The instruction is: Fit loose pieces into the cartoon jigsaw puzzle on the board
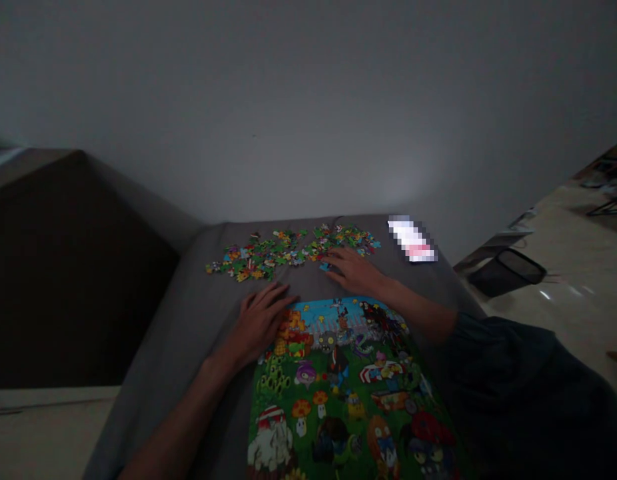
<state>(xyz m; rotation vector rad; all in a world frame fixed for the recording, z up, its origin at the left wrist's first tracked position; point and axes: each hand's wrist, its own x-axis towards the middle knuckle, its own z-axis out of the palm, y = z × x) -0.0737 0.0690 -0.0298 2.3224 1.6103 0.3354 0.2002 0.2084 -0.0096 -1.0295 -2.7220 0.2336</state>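
A picture board or puzzle sheet (333, 393) with cartoon plants and zombies lies in front of me, its blue sky edge farthest away. My left hand (263, 312) rests palm down by its upper left corner, fingers stretched out and holding nothing. Past the board's far edge, my right hand (352, 270) has its fingertips around a small blue jigsaw puzzle piece (324, 266). The light is dim, so the exact grip is hard to make out. Beyond both hands spreads a loose pile of colourful puzzle pieces (283, 250), several of them overlapping.
A grey cloth-covered surface (188, 320) carries everything and meets a pale wall (298, 133) at the back. A lit phone (412, 239), its screen blurred out, lies at the far right corner. A dark panel (78, 280) stands at left; a dark-rimmed object (508, 273) is below right.
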